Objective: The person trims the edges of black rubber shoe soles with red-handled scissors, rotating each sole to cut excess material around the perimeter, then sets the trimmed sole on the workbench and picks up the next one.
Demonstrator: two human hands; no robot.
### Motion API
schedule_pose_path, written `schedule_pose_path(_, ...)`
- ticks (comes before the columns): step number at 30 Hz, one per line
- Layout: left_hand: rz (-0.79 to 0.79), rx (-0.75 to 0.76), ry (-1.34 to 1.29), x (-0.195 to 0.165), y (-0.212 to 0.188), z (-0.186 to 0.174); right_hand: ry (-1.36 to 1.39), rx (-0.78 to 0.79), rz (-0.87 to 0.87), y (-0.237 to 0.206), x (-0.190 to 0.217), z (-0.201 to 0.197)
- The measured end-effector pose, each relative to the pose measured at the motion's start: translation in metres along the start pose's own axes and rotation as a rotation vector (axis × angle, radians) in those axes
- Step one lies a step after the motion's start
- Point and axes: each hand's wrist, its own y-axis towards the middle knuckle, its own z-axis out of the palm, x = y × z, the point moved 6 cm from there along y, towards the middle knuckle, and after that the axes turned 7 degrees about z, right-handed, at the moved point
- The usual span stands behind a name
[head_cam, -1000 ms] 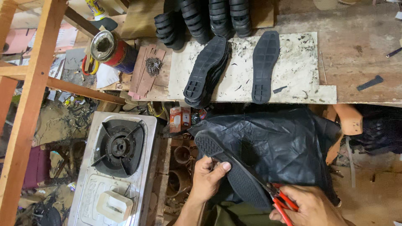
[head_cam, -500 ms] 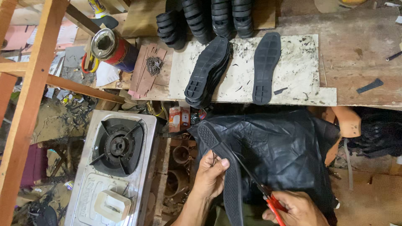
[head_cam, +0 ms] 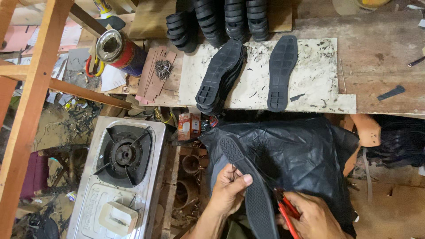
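My left hand (head_cam: 228,188) grips a black rubber shoe sole (head_cam: 250,186) by its left edge, thumb on the treaded face. The sole runs from upper left down to the bottom of the view. My right hand (head_cam: 312,217) holds red-handled scissors (head_cam: 285,208) at the sole's right edge. A black plastic sheet (head_cam: 301,155) lies over my lap beneath both hands. On the bench above, a stack of black soles (head_cam: 219,77) and a single sole (head_cam: 281,73) rest on a stained white board (head_cam: 314,66).
A gas stove (head_cam: 124,155) stands at lower left, a red tin can (head_cam: 119,51) and a pile of nails (head_cam: 163,68) on the bench. Stacked soles (head_cam: 221,20) sit at the back. Wooden frame posts (head_cam: 31,102) cross the left side.
The sole has been turned in my left hand from lying diagonally to pointing more steeply down. My right hand with the scissors has stayed at its lower right edge.
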Motion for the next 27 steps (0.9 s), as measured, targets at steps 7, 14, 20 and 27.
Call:
schedule_pose_path(7, 0.029, 0.036, -0.115, -0.012, 0.001, 0.026, 0.169, -0.066, -0.209, 0.010, -0.021, 0.014)
schedule_pose_path(14, 0.049, -0.015, -0.079, -0.023, 0.006, 0.036, 0.380, 0.165, 0.073, 0.019, -0.072, 0.023)
schedule_pose_path(20, 0.084, 0.085, 0.020, -0.025, 0.012, 0.040, 0.491, 0.147, -0.287, 0.010, -0.069, 0.024)
schedule_pose_path(27, 0.197, 0.025, 0.025, -0.057, 0.020, 0.028, -0.038, -0.007, 0.004, 0.009, -0.031, 0.008)
